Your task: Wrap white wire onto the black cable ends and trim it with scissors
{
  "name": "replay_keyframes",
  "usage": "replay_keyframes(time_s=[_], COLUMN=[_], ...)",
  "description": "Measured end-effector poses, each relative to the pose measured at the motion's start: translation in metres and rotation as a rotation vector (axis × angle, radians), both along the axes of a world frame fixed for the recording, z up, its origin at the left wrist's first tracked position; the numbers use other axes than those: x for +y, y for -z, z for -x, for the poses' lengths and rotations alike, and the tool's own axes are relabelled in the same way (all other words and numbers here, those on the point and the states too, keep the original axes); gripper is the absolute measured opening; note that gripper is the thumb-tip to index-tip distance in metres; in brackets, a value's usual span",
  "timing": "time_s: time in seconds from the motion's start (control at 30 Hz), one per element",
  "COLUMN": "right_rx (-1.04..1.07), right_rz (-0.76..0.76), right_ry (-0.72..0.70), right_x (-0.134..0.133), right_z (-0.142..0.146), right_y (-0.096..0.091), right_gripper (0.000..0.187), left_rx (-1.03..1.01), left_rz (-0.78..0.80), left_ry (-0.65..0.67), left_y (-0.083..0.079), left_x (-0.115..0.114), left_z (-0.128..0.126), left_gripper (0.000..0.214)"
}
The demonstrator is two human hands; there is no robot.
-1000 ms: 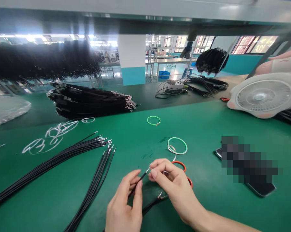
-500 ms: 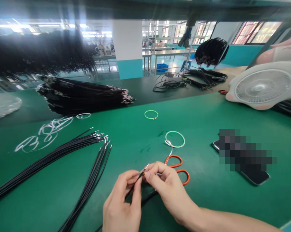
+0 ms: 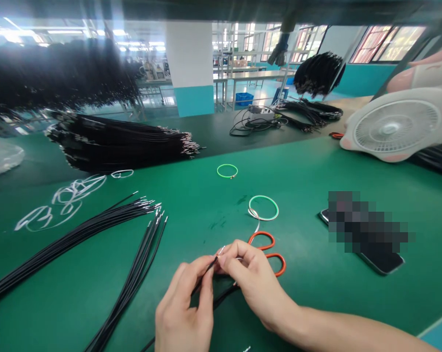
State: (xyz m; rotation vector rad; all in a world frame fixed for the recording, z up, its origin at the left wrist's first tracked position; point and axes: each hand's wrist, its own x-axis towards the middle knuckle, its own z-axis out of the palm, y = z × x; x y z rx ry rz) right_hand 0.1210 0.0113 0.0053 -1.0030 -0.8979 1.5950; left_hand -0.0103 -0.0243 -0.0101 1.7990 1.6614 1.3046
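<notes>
My left hand (image 3: 187, 303) is closed on a thin black cable (image 3: 210, 265), which points up and right between thumb and fingers. The cable's bare silvery tip (image 3: 222, 249) shows past the fingers. My right hand (image 3: 250, 278) pinches the cable just below that tip; its fingertips partly hide what lies between them. Orange-handled scissors (image 3: 282, 264) lie on the table behind my right hand, their blades mostly covered by it. Below the hands, another dark cable length (image 3: 224, 296) runs across the table. A green-and-white ring (image 3: 277, 213) with a pale strip lies just beyond the scissors.
Black cables (image 3: 77, 234) lie in two bundles on the green table at left, near loose white strips (image 3: 74, 188). A thick cable bundle (image 3: 125, 144) sits behind. A green ring (image 3: 227, 165) is mid-table. To the right are a phone (image 3: 382, 264) and a fan (image 3: 393, 129).
The right fingers have moved onto the cable near its tip and now cover more of it. The whole scene has shifted slightly up and left with the camera.
</notes>
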Motion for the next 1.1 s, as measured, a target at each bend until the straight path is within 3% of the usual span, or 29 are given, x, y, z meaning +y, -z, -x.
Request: replay_keyframes(time_s=[0.47, 1.1], right_rx=[0.028, -0.004], right_rz=[-0.014, -0.019], right_ry=[-0.014, -0.014], right_x=[0.0014, 0.0019], right_z=[0.0002, -0.0005], right_y=[-0.0005, -0.0019], right_gripper=[0.015, 0.015], left_rx=[0.002, 0.033], left_rz=[-0.025, -0.084], left_ry=[0.024, 0.078], left_y=[-0.0089, -0.003], left_x=[-0.0018, -0.003], left_z=[-0.0077, -0.0047], left_gripper=[0.027, 0.036])
